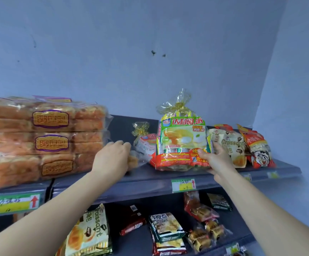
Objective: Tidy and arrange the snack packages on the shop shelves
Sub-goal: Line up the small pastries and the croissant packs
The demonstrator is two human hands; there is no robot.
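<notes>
right hand [217, 159] holding pie bag [182, 139], top shelf [150, 179]

**Upper and Lower Shelf Layout**

On the upper shelf [146, 179], a stack of bread packs [44, 141] is located at the far left. A tied pie bag [182, 143] is stood upright near the shelf's centre, with a second tied bag [143, 143] positioned just left of it and further back. A croissant pack [229, 146] is placed directly right of the pie bag, followed by a leaning snack packet [257, 146]. On the lower shelf [137, 242], a croissant bag [90, 235] is located at left, a biscuit pack [165, 226] at centre, and wrapped sweets [200, 239] to its right.
</notes>
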